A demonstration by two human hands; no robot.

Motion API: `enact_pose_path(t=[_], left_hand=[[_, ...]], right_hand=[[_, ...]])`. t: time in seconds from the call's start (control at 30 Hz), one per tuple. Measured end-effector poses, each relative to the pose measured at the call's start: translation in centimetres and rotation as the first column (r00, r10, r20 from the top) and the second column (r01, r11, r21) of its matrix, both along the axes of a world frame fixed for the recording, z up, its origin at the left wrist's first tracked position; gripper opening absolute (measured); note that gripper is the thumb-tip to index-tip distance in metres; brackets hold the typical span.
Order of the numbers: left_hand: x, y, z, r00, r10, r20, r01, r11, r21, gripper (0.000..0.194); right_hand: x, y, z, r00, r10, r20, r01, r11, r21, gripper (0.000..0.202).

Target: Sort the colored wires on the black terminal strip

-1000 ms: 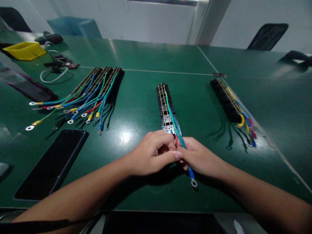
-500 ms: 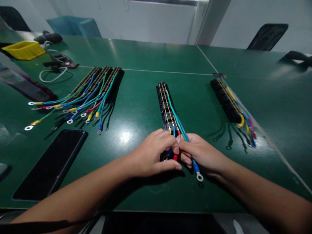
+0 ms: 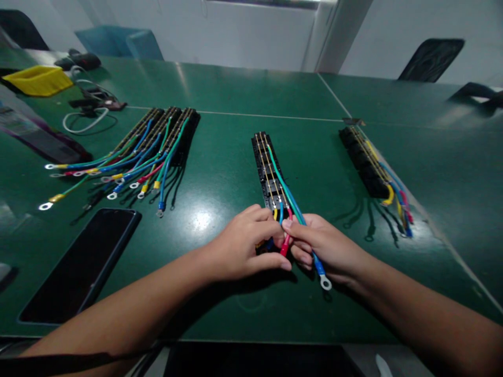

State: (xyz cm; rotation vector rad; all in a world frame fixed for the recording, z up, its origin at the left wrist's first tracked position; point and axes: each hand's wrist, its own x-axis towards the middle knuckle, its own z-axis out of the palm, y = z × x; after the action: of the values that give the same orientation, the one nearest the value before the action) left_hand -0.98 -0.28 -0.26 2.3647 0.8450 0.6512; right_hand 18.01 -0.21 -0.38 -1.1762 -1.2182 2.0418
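Observation:
In front of me a black strip-shaped block with brass rods (image 3: pixel 267 167) lies lengthwise on the green table. Colored wires run from it toward me. My left hand (image 3: pixel 255 243) is closed around the near ends of the wires, with the red wire (image 3: pixel 286 245) between its fingers. Yellow and blue wires show partly under that hand. My right hand (image 3: pixel 320 238) pinches the wires from the right, its thumb near the red one. Along its palm passes a blue wire (image 3: pixel 319 264) ending in a bare ring terminal, beside a green wire (image 3: pixel 276 167).
Several similar wired blocks (image 3: pixel 173 131) lie side by side at left, ring terminals toward me. Another wired block (image 3: pixel 363 162) lies at right. A smartphone (image 3: pixel 82 267) is by my left forearm. Farther left are a yellow container (image 3: pixel 39 81) and a white cable (image 3: pixel 86 123).
The blue wire's ring end has shifted slightly right. My left fingers have moved a little left and curled, and more of the yellow and red wires shows.

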Motion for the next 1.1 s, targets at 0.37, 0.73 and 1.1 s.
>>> enact_pose_path(t=[0.37,0.73,1.1], left_hand=[[0.0,-0.4,0.2,0.999,0.004,-0.035,-0.003,1.0,0.015,0.028],[-0.2,-0.1,-0.1,0.991,0.014,-0.129,0.005,0.99,0.142,0.031],[-0.2,-0.6,0.8,0.992,0.071,-0.101,-0.088,0.979,-0.183,0.029]], right_hand=[[-0.3,-0.2,-0.2,0.998,-0.016,0.068,0.011,0.998,0.069,0.034],[-0.7,-0.6,-0.3,0.99,-0.129,0.064,0.123,0.989,0.077,0.032],[-1.1,-1.0,0.2,0.949,-0.143,0.28,0.073,0.966,0.246,0.031]])
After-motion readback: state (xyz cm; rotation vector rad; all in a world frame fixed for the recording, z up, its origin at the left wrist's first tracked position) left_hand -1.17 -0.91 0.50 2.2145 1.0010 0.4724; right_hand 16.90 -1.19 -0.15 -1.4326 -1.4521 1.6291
